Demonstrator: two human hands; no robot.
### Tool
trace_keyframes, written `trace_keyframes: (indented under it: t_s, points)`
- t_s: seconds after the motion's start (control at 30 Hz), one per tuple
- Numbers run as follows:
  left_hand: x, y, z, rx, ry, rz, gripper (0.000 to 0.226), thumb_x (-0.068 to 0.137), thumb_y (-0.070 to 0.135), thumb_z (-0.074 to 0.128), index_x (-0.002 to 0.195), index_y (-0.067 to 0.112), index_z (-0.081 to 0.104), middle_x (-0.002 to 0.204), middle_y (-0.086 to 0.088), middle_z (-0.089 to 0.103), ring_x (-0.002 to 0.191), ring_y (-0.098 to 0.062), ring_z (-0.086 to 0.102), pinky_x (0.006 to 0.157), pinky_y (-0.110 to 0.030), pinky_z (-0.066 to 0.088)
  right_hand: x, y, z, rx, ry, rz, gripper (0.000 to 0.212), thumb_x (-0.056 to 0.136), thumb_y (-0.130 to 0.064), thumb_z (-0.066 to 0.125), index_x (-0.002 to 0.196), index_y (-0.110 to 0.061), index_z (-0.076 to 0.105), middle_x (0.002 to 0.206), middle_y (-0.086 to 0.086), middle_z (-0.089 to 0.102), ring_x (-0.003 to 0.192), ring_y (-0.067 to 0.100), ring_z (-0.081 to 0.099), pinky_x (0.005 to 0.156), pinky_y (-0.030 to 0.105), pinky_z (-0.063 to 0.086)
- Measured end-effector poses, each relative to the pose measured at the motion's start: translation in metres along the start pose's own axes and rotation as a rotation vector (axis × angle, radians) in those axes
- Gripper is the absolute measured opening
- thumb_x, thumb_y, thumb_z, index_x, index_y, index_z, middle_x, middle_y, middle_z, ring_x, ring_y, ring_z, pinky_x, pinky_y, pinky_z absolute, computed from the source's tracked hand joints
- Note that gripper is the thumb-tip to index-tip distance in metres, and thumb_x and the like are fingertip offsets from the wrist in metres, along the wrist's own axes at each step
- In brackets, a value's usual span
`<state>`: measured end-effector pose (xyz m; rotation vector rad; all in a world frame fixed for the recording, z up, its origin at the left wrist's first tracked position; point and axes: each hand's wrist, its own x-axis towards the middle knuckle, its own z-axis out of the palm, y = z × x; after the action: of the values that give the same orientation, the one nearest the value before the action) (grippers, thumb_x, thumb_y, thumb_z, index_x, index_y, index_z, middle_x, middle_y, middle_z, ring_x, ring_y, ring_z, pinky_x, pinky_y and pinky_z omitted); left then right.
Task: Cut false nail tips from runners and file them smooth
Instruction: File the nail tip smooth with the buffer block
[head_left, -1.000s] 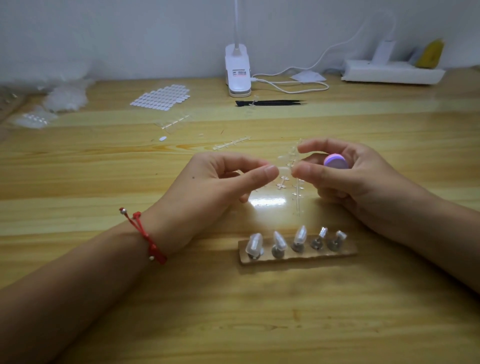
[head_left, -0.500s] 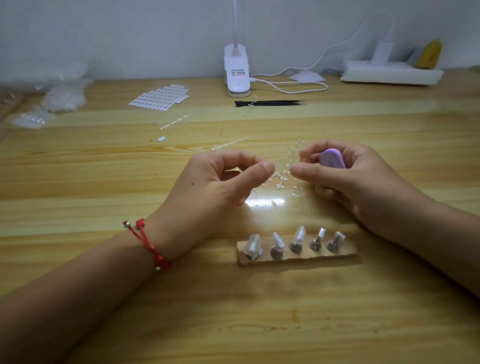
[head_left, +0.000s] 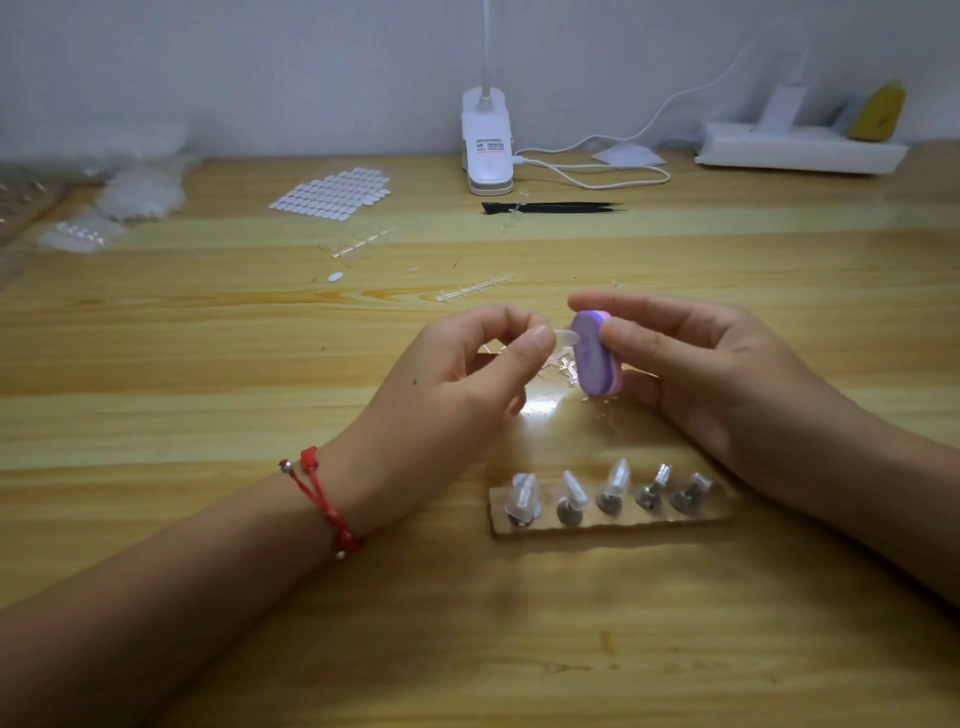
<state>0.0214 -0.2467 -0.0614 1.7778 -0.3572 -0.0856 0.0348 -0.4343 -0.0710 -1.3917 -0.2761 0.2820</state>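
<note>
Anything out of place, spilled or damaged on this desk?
Nothing looks damaged or spilled. The only untidiness is offcuts: clear runner scraps lie scattered on the table between the left hand and right hand, and a stripped runner lies just beyond them. That fits the cutting work.

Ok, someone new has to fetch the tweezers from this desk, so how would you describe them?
Start at the white clip-on lamp base at the back of the light wooden table. Just in front of it lie the slim black tweezers, flat, tips pointing right. They are the only black thing on the table; everything near them is white or clear.
</note>
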Motion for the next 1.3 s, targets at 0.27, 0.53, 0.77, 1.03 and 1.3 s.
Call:
trace_keyframes:
  t_s: [0.27, 0.53, 0.77, 1.03, 1.3]
  points:
    - [-0.0003, -0.0012, 0.0029, 0.05, -0.067, -0.007, 0.022, 0.097, 0.026, 0.051, 0.082, 0.014, 0.061, 0.057, 0.007, 0.038, 0.044, -0.004, 0.033, 0.046, -0.016, 0.029, -0.0019, 0.002, 0.002, -0.111, 0.041, -0.025, 0.036, 0.069, -0.038, 0.073, 0.103, -0.028, 0.076, 0.099, 0.006, 0.076, 0.092, 0.025, 0.07, 0.085, 0.035, 0.058]
    - [0.0021, -0.0004, 0.0015, -0.018, -0.1, -0.078, 0.022, 0.096, 0.019, 0.048, 0.087, 0.008, 0.063, 0.042, 0.015, 0.035, 0.035, -0.001, 0.03, 0.038, -0.009, 0.025, -0.0024, -0.0003, 0.0023, -0.068, 0.051, -0.002, 0.035, 0.066, -0.033, 0.082, 0.1, -0.028, 0.078, 0.095, 0.007, 0.076, 0.08, 0.018, 0.071, 0.078, 0.03, 0.058]
    - [0.0011, -0.0007, 0.0012, -0.012, -0.145, -0.092, 0.024, 0.096, 0.021, 0.049, 0.089, 0.003, 0.062, 0.052, 0.004, 0.036, 0.038, -0.003, 0.027, 0.041, -0.017, 0.023, -0.0003, -0.0003, 0.0016, 0.0, 0.076, -0.008, 0.035, 0.064, -0.032, 0.077, 0.098, -0.022, 0.079, 0.091, 0.006, 0.076, 0.078, 0.014, 0.07, 0.071, 0.025, 0.057]
    - [0.0025, -0.0034, -0.0001, 0.012, -0.15, -0.09, 0.024, 0.096, 0.022, 0.05, 0.092, 0.002, 0.063, 0.05, 0.011, 0.036, 0.038, -0.002, 0.03, 0.042, -0.014, 0.026, 0.0, 0.0007, 0.0026, 0.009, 0.105, -0.041, 0.03, 0.061, -0.033, 0.077, 0.088, -0.022, 0.08, 0.088, 0.004, 0.076, 0.075, 0.013, 0.07, 0.067, 0.022, 0.056]
    - [0.0036, -0.0021, -0.0029, -0.045, -0.156, -0.092, 0.023, 0.098, 0.019, 0.045, 0.091, 0.003, 0.06, 0.041, 0.014, 0.037, 0.036, -0.001, 0.03, 0.041, -0.011, 0.026, -0.0032, -0.0011, 0.0041, -0.072, 0.066, -0.01, 0.034, 0.06, -0.04, 0.079, 0.092, -0.028, 0.079, 0.088, 0.005, 0.077, 0.075, 0.014, 0.069, 0.071, 0.026, 0.057]
